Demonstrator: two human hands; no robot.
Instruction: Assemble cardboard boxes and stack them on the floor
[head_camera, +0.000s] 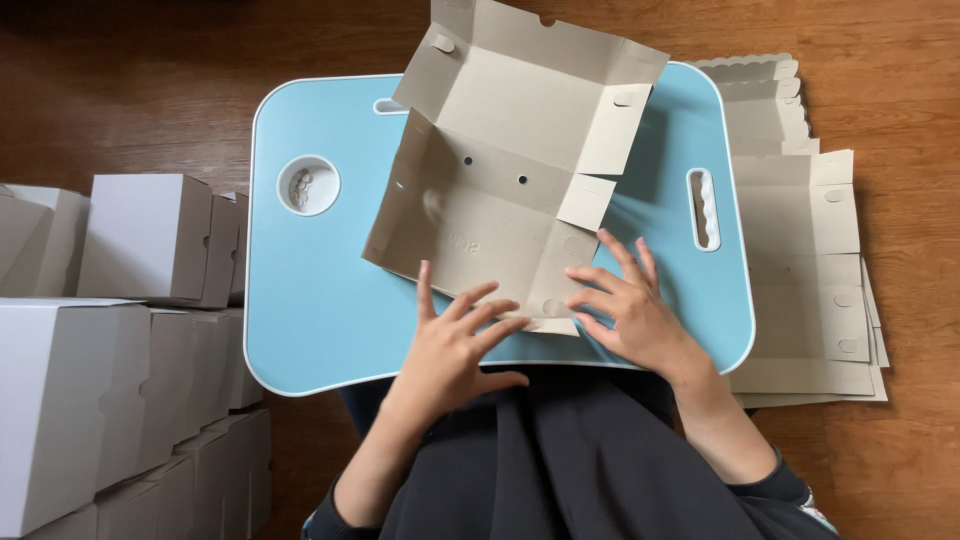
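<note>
Person sits on a wooden floor (130, 90) with a light blue lap tray (310, 300) across the knees, mid-frame. On the tray, centre to upper centre of the frame, lies a grey-brown cardboard box blank (500, 170), unfolded, inside face up, rotated a bit clockwise; its top flap overhangs the tray's far edge, side flaps partly raised. Two small round holes show near the blank's middle crease. Left hand (450, 345), lower centre, fingers spread wide and flat, fingertips resting on the blank's near edge, palm over the tray rim; it grips nothing. Right hand (635, 310), just right of it, also spread open, fingertips pressing the near right corner flap of the blank, holding nothing closed. Hands sit near each other, not touching. Tray has a round cup recess (308, 185) at its upper left with small pale bits inside, and a slotted handle cutout (703, 208) on its right side. Right of the tray, on the floor, a stack of flat blanks (810, 250) of the same cardboard, partly tucked under the tray edge. Left side of the frame: a cluster of assembled white boxes (140, 240), stacked in rows, close beside the tray. Dark clothing (560, 460) fills the bottom centre.
</note>
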